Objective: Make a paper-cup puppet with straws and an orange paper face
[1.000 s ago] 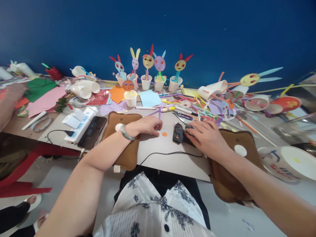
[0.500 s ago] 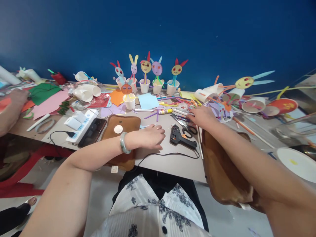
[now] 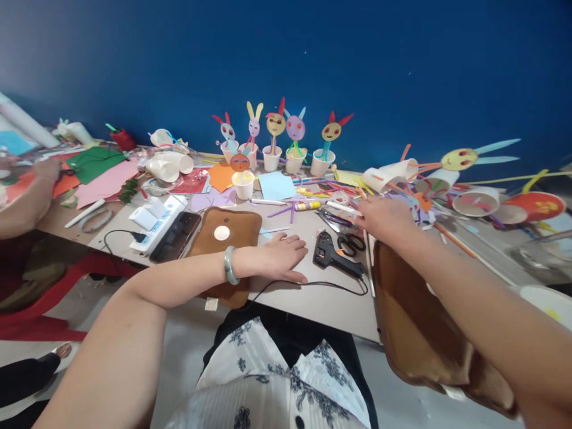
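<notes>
My left hand [image 3: 282, 258], with a ring on one finger and a jade-coloured bangle at the wrist, lies on the table with its fingers spread and nothing in them. Right of it is a black glue gun [image 3: 335, 256], its cord running along the table. My right hand [image 3: 385, 219] reaches over the table with bent fingers that meet the end of a white pen [image 3: 343, 208]; its far fingertips are partly hidden. Scissors [image 3: 351, 243] with black handles lie just below that hand. A yellow-and-white glue stick [image 3: 307, 206] lies farther left.
Paper-cup rabbit figures [image 3: 272, 158] stand along the blue wall. Brown cushions [image 3: 223, 232] lie on both sides, the right one [image 3: 415, 322] hanging over the edge. A power strip [image 3: 163, 223] and phone [image 3: 176, 238] are left. Another person's hand [image 3: 44, 179] rests at far left.
The view has shifted, so the table's things sit farther right and slightly lower. My left hand's fingers have spread out flatter. My right hand stays by the scissors and white pen.
</notes>
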Motion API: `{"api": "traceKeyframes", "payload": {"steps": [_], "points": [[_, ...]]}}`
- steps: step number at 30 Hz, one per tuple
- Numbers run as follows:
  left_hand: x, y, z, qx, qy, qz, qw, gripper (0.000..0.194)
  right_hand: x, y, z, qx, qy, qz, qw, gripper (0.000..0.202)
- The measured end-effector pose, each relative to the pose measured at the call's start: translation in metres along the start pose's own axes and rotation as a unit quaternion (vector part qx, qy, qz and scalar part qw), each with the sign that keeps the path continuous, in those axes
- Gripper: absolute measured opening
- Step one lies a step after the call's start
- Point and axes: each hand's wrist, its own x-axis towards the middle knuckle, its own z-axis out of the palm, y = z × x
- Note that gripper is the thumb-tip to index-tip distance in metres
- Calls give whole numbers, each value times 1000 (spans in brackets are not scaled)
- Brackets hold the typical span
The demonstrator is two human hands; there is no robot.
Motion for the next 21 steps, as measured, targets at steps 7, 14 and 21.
{"api": "traceKeyframes", "payload": {"steps": [7, 14, 21], "points": [[0, 13, -10, -324, 110, -50, 938, 56, -58, -21, -16, 408, 36, 68, 910, 20], [3, 30, 4, -539, 74, -43, 838, 34, -126, -75, -11, 687, -64, 16, 724, 37], [4, 35, 3, -577, 73, -65, 811, 28, -120, -76, -15, 767, -26, 104, 633, 47]]}}
